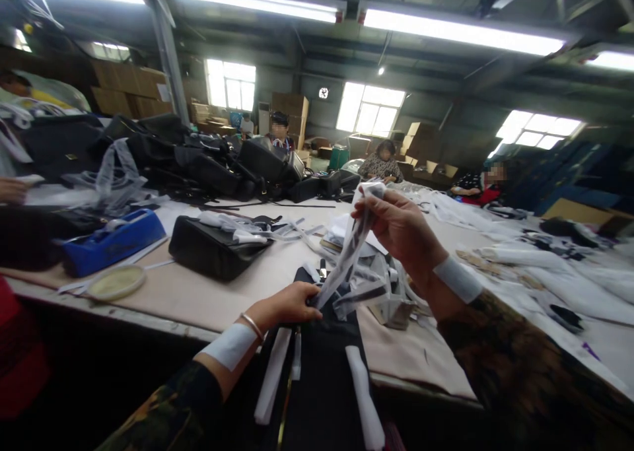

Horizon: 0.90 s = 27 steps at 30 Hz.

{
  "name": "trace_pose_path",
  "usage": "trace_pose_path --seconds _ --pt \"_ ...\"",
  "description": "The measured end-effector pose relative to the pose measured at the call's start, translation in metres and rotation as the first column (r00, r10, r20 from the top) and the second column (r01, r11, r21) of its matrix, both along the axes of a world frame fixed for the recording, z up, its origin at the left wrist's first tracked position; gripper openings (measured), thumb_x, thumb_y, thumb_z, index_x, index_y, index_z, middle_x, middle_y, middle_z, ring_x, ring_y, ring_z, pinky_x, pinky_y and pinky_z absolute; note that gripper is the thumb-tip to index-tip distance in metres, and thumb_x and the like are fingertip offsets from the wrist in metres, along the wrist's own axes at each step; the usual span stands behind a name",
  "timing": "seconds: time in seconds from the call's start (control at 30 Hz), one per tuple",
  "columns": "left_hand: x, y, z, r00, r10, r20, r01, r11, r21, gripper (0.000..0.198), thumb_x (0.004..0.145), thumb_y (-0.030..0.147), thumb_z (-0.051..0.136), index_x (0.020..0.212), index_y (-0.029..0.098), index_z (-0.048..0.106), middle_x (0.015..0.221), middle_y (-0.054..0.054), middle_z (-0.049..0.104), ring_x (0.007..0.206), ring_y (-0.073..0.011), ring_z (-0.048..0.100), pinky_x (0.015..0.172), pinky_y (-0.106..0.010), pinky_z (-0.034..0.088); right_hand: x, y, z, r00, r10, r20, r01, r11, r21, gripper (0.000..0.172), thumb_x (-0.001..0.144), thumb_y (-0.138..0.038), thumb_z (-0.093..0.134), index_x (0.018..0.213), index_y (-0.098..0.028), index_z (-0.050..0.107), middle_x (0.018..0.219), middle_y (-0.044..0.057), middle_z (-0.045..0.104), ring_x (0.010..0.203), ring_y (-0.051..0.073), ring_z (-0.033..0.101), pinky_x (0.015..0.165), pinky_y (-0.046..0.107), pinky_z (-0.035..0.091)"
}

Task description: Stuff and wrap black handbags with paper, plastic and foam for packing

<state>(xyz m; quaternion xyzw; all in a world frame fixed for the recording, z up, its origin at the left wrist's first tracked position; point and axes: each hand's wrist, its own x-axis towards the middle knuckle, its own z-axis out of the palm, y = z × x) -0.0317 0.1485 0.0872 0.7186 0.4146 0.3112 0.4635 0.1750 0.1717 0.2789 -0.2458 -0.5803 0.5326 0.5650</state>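
Observation:
A dark strap in thin, see-through white wrapping (348, 256) stretches slantwise between my hands. My right hand (399, 223), raised over the table, pinches its upper, bunched end. Lower down, my left hand (290, 304) has thumb and fingers closed on the other end. Below lies a black bag (324, 378), hanging over the table's front edge toward me. White foam sleeves (273, 377) cover slim parts along both its sides, and a gold zip line runs near the left one. My left fingertips partly hide the strap's lower end.
A blue tape dispenser (116, 241) and a round tape roll (116, 282) sit left, beside another black bag (215, 246). Plastic-wrapped straps (391, 286) lie just right of my hands. Black bags (222, 160) are heaped behind; several people sit around the table (208, 299).

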Motion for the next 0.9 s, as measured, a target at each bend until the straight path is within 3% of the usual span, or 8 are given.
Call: trace_pose_path --seconds 0.1,0.17,0.27,0.33,0.47,0.63,0.77,0.9 --pt "-0.003 0.008 0.040 0.981 -0.131 0.140 0.128 0.991 0.032 0.047 0.077 0.037 0.074 0.121 0.019 0.070 0.113 -0.009 0.073 0.104 -0.0261 0.065 0.086 -0.032 0.049 -0.005 0.003 -0.001 0.999 0.036 0.015 -0.036 0.999 -0.004 0.032 0.074 -0.035 0.082 0.099 -0.020 0.071 0.078 0.001 0.071 0.075 0.017 0.067 0.070 0.032 0.055" --pt "0.001 0.014 0.070 0.942 -0.171 0.290 0.156 0.985 0.072 0.052 0.087 0.046 0.064 0.130 0.017 0.063 0.121 -0.013 0.069 0.111 -0.0270 0.063 0.091 -0.035 0.049 -0.010 0.004 -0.002 0.998 0.050 0.023 -0.050 0.999 -0.002 0.033 0.074 -0.035 0.082 0.101 -0.020 0.071 0.079 0.002 0.073 0.078 0.018 0.067 0.071 0.032 0.055" --pt "0.015 0.017 0.104 0.891 -0.173 0.420 0.120 0.981 0.149 0.051 0.089 0.050 0.062 0.126 0.014 0.064 0.115 -0.012 0.070 0.105 -0.0249 0.064 0.091 -0.035 0.048 -0.017 0.004 -0.003 0.999 0.042 0.032 -0.041 0.999 -0.033 0.034 0.073 -0.034 0.082 0.101 -0.018 0.071 0.081 0.003 0.074 0.076 0.018 0.067 0.067 0.030 0.053" --pt "0.026 0.014 0.115 0.876 -0.172 0.451 0.096 0.978 0.186 0.046 0.084 0.047 0.069 0.115 0.013 0.067 0.105 -0.009 0.070 0.097 -0.0223 0.064 0.088 -0.033 0.049 -0.020 0.004 -0.004 1.000 0.025 0.014 -0.024 0.998 -0.056 0.034 0.071 -0.034 0.083 0.099 -0.018 0.071 0.081 0.004 0.075 0.077 0.018 0.068 0.067 0.030 0.053" --pt "0.041 0.009 0.114 0.899 -0.078 0.431 0.012 0.988 0.154 0.031 0.076 0.040 0.075 0.090 0.012 0.070 0.081 -0.003 0.068 0.076 -0.0166 0.061 0.072 -0.026 0.048 -0.020 0.008 -0.005 0.999 0.001 -0.050 -0.003 0.998 -0.056 0.025 0.069 -0.029 0.084 0.087 -0.019 0.072 0.080 0.002 0.075 0.082 0.018 0.070 0.075 0.029 0.055" --pt "0.039 0.014 0.100 0.924 0.098 0.371 -0.155 0.979 0.129 0.019 0.075 0.032 0.069 0.073 0.013 0.069 0.063 0.002 0.060 0.058 -0.0111 0.051 0.058 -0.023 0.038 -0.010 0.015 0.001 0.981 0.072 -0.178 -0.104 0.978 -0.179 0.011 0.072 -0.022 0.077 0.078 -0.020 0.068 0.078 0.000 0.073 0.071 0.016 0.068 0.067 0.027 0.057" --pt "0.030 0.017 0.092 0.939 0.285 0.193 -0.333 0.894 0.299 0.017 0.074 0.029 0.068 0.066 0.014 0.067 0.054 0.006 0.050 0.053 -0.0087 0.041 0.052 -0.022 0.030 0.008 0.015 0.021 0.962 0.027 -0.273 -0.080 0.980 -0.184 0.009 0.077 -0.018 0.073 0.077 -0.021 0.064 0.066 -0.004 0.065 0.060 0.010 0.060 0.062 0.024 0.055" --pt "0.024 0.026 0.091 0.870 0.450 0.200 -0.493 0.794 0.356 0.017 0.075 0.025 0.070 0.061 0.015 0.064 0.053 0.006 0.050 0.056 -0.0101 0.043 0.056 -0.023 0.032 0.029 0.008 0.049 0.961 0.017 -0.277 -0.047 0.994 -0.100 0.007 0.086 -0.019 0.061 0.086 -0.014 0.066 0.057 -0.005 0.054 0.051 0.008 0.050 0.054 0.023 0.049"
